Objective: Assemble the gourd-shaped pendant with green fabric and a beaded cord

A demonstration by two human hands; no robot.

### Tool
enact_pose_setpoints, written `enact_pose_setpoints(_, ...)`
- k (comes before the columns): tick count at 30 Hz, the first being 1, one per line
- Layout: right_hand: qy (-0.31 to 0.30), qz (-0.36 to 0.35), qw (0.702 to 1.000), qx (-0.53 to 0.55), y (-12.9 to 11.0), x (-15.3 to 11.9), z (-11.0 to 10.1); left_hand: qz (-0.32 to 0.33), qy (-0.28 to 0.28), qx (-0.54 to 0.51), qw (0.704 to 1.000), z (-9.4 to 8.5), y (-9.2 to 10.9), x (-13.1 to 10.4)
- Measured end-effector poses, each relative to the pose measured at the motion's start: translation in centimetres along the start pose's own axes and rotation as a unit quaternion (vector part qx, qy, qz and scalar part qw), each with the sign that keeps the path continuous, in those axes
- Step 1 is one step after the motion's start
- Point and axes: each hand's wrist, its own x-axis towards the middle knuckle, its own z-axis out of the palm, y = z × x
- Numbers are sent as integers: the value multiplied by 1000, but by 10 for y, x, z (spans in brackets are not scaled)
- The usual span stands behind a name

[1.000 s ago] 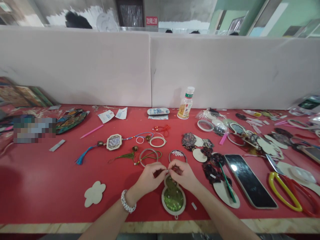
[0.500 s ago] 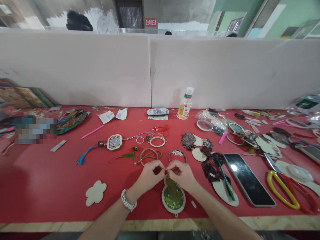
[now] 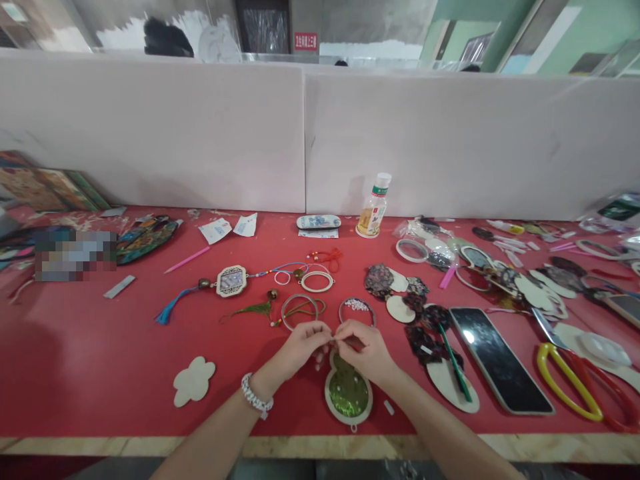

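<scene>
My left hand [image 3: 306, 348] and my right hand [image 3: 364, 348] meet fingertip to fingertip at the centre. Both pinch something too small to make out. Just beneath them a green gourd-shaped piece with a pale rim [image 3: 349, 393] lies on the red table [image 3: 125, 380], its upper end partly covered by my right hand. Behind my hands are a round ring with a cord [image 3: 300, 295] and a ring holding small white beads [image 3: 357, 305]. A white beaded bracelet [image 3: 255, 398] circles my left wrist.
An octagonal pendant [image 3: 231, 281] with a blue tassel and a flower-shaped piece [image 3: 194, 381] lie left. A phone [image 3: 501, 360], scissors [image 3: 570, 380] and several dark and pale pieces crowd the right. A bottle [image 3: 373, 207] stands before the white partition [image 3: 200, 133].
The view has shifted slightly. The lower fingers of my left hand have uncurled a little beneath the pinch, while both hands stay together over the gourd-shaped piece.
</scene>
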Motion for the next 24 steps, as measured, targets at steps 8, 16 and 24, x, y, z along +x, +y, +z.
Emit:
enact_pose_setpoints(8, -24, 3, 1000, 13, 5, -1, -1, 8, -6, -12, 1000, -3, -6, 4)
enact_pose_setpoints(16, -32, 8, 999, 10, 5, -1, -1, 5, 0, -4, 1000, -3, -8, 4)
enact_pose_setpoints(24, -24, -41, 999, -7, 8, 0, 0, -5, -17, -96, 995, 1, -5, -1)
